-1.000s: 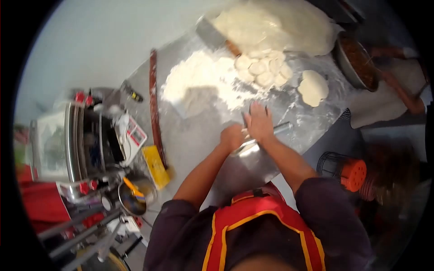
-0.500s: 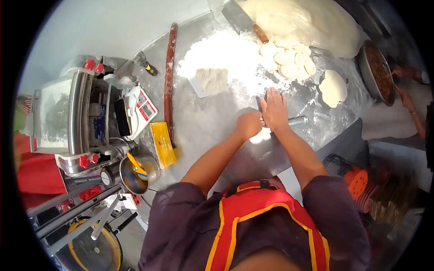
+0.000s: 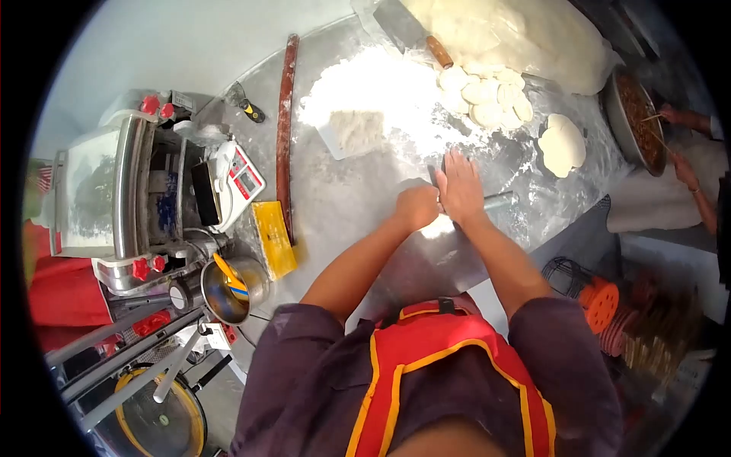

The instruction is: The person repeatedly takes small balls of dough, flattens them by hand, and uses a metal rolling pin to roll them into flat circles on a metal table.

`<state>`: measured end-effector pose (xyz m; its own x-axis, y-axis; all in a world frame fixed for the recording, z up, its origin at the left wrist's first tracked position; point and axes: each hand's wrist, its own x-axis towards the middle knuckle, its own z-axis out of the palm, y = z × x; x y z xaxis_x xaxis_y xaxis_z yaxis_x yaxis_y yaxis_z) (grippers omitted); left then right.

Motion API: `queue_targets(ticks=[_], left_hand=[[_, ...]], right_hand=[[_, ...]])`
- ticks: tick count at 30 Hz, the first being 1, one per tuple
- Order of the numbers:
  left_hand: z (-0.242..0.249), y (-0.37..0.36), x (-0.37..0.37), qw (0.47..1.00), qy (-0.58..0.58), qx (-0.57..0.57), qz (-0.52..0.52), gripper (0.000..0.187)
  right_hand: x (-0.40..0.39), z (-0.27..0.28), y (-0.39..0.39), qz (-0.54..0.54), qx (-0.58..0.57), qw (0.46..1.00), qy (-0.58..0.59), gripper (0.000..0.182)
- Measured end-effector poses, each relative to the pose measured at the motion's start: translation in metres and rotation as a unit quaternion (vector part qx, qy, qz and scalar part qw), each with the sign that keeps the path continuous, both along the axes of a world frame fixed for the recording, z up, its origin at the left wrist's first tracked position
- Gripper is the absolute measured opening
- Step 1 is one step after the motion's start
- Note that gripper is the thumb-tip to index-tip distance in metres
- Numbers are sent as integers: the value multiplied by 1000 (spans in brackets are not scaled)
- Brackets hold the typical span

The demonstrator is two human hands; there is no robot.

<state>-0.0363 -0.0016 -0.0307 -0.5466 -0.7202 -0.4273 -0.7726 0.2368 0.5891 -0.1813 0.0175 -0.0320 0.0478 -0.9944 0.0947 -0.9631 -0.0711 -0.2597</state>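
Observation:
My right hand (image 3: 461, 187) lies flat with its fingers stretched out, over a metal rolling pin (image 3: 500, 200) whose end sticks out to its right. Close against it on the left, my left hand (image 3: 418, 206) is closed; what it grips is hidden. A bit of pale dough (image 3: 437, 227) shows just below the hands. Above them spreads white flour (image 3: 365, 87). Flattened dough rounds (image 3: 487, 103) overlap in a pile at the upper right, and a separate dough piece (image 3: 562, 146) lies farther right.
A cleaver (image 3: 401, 24) lies by a large covered dough mass (image 3: 518, 38). Left are a long red-brown rod (image 3: 285, 122), a scale (image 3: 242, 183), a yellow box (image 3: 275, 240), a metal pot (image 3: 226, 293) and a machine (image 3: 126, 190). Another person's hands (image 3: 683, 169) are near a filling bowl (image 3: 638, 122).
My hands stay together at nearly the same spot, shifted very slightly left. Thin sticks now show between the other person's hands and the bowl.

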Motion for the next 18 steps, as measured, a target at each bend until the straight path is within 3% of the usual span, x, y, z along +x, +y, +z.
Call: queue_targets(ticks=[1,3,5,8,9,12,14,16,18], left_hand=[[15,0,7,999,4,-24,-21,31],[7,8,30,999,28,-9,42,31],[-12,17,50,984,65,29,162,32],[-45,38,58,984,135,4,112,35],[-32,33,51,995,84,11,46,35],[6,6,14,995,38,8,88,34],[-4,-1,7,997,33,-7,65,30],[-1,-9,17,1000,-6,2,-17,29],[-12,0,42,997,24,-5,70,31]], right_hand=[[-2,2,17,24,20,1000,2,56],[-12,-1,83,39,21,999,9,58],[-24,21,137,54,144,987,-36,66],[-19,4,125,48,48,998,-5,61],[-15,-6,95,70,-21,997,18,56],[1,-5,16,17,-17,999,24,56],[4,-8,-8,10,-20,1000,19,57],[1,-2,24,28,5,1000,-3,57],[-7,9,89,40,60,997,11,59]])
